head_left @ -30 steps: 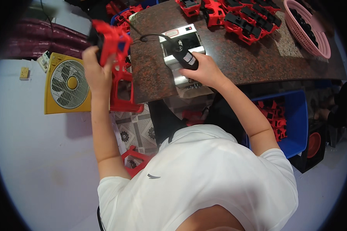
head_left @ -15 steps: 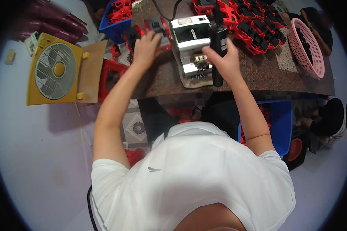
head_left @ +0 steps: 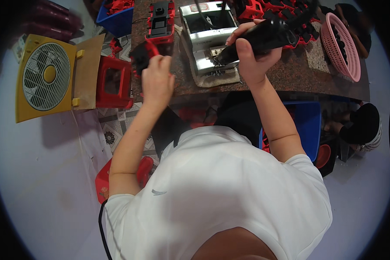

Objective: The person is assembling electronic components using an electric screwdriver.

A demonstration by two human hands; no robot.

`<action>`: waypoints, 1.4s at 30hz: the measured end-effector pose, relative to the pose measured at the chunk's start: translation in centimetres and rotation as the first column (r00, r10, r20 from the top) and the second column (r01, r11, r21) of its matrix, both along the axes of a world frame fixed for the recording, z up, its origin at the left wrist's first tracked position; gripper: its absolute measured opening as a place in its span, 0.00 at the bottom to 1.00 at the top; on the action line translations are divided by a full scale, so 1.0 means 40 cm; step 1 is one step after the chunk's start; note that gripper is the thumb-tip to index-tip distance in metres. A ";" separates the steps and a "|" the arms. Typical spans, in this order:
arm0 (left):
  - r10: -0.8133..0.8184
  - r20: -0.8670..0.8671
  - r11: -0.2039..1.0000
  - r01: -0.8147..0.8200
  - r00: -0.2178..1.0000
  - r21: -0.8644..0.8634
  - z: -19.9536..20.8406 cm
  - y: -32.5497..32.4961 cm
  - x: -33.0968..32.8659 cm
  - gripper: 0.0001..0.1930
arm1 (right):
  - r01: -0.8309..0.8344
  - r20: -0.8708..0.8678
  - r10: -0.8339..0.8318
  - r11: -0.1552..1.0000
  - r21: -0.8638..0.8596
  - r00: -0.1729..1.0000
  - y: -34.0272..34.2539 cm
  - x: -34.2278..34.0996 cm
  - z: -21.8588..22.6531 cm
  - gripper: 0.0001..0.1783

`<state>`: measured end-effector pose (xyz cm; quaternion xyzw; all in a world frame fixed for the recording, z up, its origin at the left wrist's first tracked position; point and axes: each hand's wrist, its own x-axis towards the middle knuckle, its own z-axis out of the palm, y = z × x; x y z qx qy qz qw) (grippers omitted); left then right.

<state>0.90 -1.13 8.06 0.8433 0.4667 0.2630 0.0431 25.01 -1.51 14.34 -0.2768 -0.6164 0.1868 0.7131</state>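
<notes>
Your left fingers [head_left: 155, 66] pinch a frame [head_left: 140, 58] left of the machine [head_left: 207, 40]; right fingers [head_left: 245, 50] clasp the driver [head_left: 266, 38] at its right.

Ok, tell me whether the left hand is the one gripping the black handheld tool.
No, the right hand grips the black handheld tool, while the left hand is at a red-and-black part.

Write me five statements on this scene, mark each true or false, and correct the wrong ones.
1. The right hand holds a black handheld tool. True.
2. The left hand holds a red-and-black part. True.
3. The pink basket is right of the silver machine. True.
4. The silver machine is left of the left hand. False: it is to the right.
5. The pink basket is empty. False: it contains black pieces.
</notes>
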 end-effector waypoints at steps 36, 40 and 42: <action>0.358 0.844 0.875 0.171 0.399 -0.452 -0.129 0.101 -0.050 0.34 | -0.249 -0.054 0.249 0.968 0.023 0.967 0.014 -0.186 0.056 0.18; 0.331 0.823 0.903 0.098 0.462 -0.418 -0.144 0.106 -0.050 0.34 | -0.259 -0.107 0.257 0.966 -0.002 0.960 -0.003 -0.214 0.057 0.17; 0.330 0.819 0.907 0.084 0.469 -0.413 -0.154 0.108 -0.050 0.34 | -0.279 -0.091 0.278 0.960 0.006 0.956 -0.001 -0.215 0.053 0.17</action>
